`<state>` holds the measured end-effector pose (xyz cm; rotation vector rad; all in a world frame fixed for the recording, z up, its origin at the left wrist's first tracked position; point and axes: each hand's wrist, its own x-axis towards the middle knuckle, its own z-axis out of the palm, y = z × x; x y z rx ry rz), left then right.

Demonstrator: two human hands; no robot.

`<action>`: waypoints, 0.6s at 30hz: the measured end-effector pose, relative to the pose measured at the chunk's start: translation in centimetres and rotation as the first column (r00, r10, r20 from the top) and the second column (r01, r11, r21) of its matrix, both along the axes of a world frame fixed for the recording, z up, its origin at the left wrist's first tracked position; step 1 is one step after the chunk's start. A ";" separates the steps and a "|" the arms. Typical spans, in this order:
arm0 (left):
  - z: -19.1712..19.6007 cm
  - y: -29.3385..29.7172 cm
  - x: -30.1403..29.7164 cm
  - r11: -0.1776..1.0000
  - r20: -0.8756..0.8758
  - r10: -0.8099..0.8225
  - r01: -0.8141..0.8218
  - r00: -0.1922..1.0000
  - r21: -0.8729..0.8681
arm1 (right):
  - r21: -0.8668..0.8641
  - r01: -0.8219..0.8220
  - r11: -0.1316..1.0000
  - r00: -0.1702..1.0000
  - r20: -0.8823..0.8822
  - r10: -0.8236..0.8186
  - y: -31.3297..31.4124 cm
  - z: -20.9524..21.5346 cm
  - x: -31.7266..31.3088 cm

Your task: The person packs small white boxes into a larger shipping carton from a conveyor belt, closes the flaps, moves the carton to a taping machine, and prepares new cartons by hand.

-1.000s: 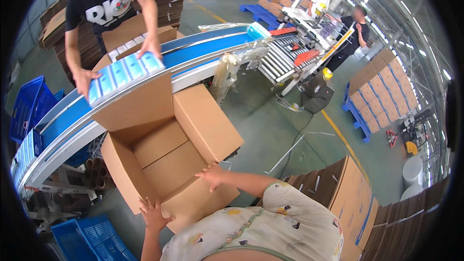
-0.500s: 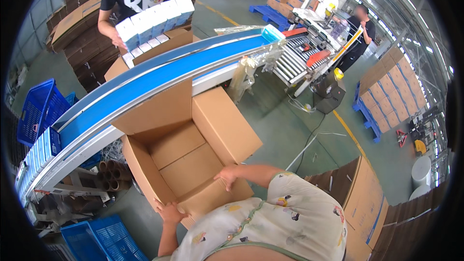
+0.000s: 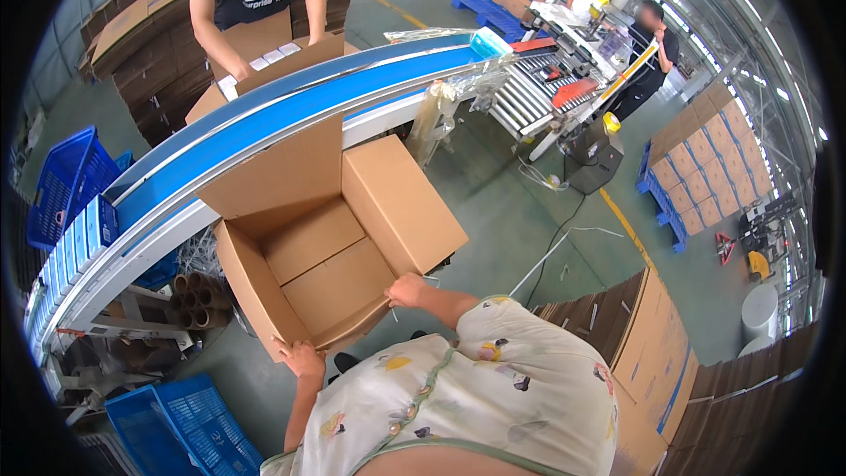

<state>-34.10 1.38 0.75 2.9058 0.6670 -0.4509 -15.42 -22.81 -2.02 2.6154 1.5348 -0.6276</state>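
In front of me an open cardboard box (image 3: 339,286) stands against the conveyor, its bare inside facing up. The far flap is raised, and the right flap is folded outward. With my left hand (image 3: 301,360) I grip its near left corner, fingers over the edge. At the near right corner my right hand (image 3: 407,289) is closed around the cardboard edge. Between my hands the near edge shows as a narrow strip; where its flap lies is hard to make out.
Beyond the box runs a blue conveyor belt (image 3: 256,141) with white-and-blue packs (image 3: 101,222) at its left end. Across it a co-worker (image 3: 260,0) reaches into another carton (image 3: 295,66). Blue crates (image 3: 181,423) sit lower left; stacked flat cardboard (image 3: 648,344) stands right.
My hands have taken hold of the near corners, and the near flap no longer spreads toward me. Across the belt, the co-worker has lowered a row of white packs into the other carton.
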 end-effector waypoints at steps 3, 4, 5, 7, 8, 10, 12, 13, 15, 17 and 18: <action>-0.8 0.7 0.2 0.998 -0.119 -0.058 0.057 0.991 -0.018 | -0.012 0.024 1.000 1.000 -0.004 -0.024 0.0 0.2 0.2; -1.8 1.3 0.1 0.997 -0.159 -0.076 0.073 0.984 -0.027 | -0.015 0.027 1.000 1.000 -0.007 -0.028 0.1 0.1 0.1; -2.8 1.7 0.1 0.994 -0.204 -0.109 0.104 0.973 -0.034 | -0.010 0.027 1.000 1.000 -0.006 -0.027 0.1 0.1 -0.1; -4.0 2.5 0.4 0.984 -0.283 -0.177 0.170 0.943 -0.049 | 0.002 0.033 0.999 0.999 0.005 -0.033 -0.3 0.4 -0.1; -3.9 3.0 0.5 0.971 -0.278 -0.230 0.200 0.933 -0.135 | 0.000 0.028 1.000 1.000 0.003 -0.028 -0.4 0.5 -0.1; -3.3 3.9 0.7 0.918 -0.259 -0.337 0.255 0.905 -0.304 | -0.008 0.021 1.000 1.000 -0.006 -0.021 -0.8 0.6 -0.1; -2.5 4.5 1.5 0.886 -0.281 -0.331 0.194 0.901 -0.421 | 0.010 0.013 1.000 0.999 -0.030 -0.012 -1.0 0.7 0.2; -2.4 4.6 1.8 0.865 -0.297 -0.324 0.154 0.898 -0.478 | 0.018 0.002 1.000 0.999 -0.047 -0.002 -1.0 0.7 0.3; -3.2 4.9 1.9 0.860 -0.280 -0.302 0.134 0.911 -0.493 | -0.041 -0.027 0.999 0.996 -0.091 0.023 -0.7 0.7 0.9; -5.5 6.4 0.4 0.872 -0.251 -0.267 0.121 0.930 -0.475 | -0.069 -0.058 0.996 0.984 -0.169 0.046 0.7 0.4 1.5; -8.1 7.6 -0.5 0.882 -0.218 -0.243 0.121 0.945 -0.456 | -0.082 -0.075 0.994 0.975 -0.214 0.056 1.6 0.5 2.3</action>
